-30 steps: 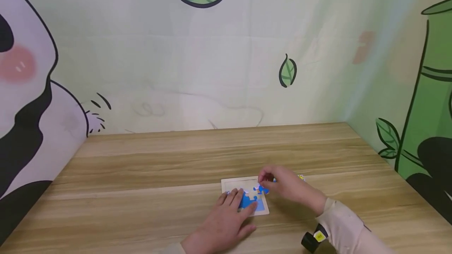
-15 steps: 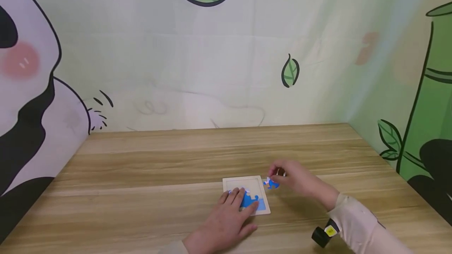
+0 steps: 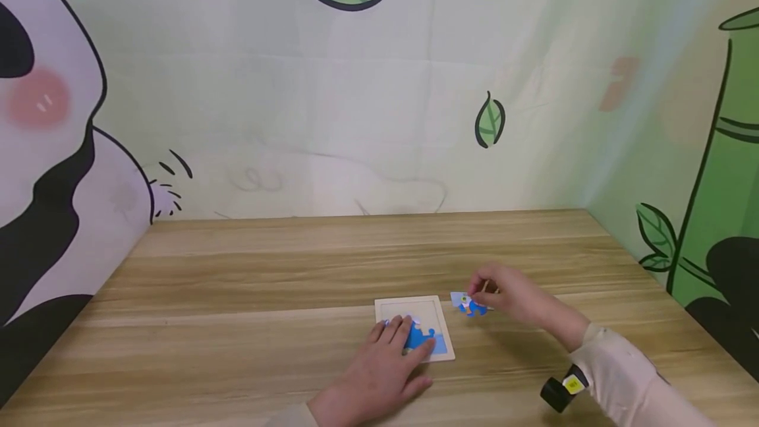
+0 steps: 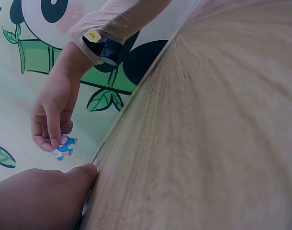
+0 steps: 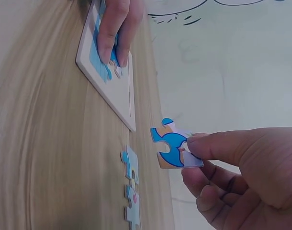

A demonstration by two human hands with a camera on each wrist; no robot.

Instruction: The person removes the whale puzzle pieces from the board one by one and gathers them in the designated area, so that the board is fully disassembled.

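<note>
The puzzle piece (image 5: 173, 149) is probably best pinched by its edge and kept level, so that its knob and notch are left free to be lined up; steady pressure on the tray (image 3: 409, 308) would help. It is gripped between thumb and finger by the right hand (image 5: 251, 167), raised above the surface (image 3: 249, 275) to the right of the tray, near loose pieces (image 5: 131, 163). The left hand (image 3: 379, 364) is laid across the tray with extended fingers. A blue shape, outlined darker, is printed over tan and white; one side is partly covered by the thumb.
</note>
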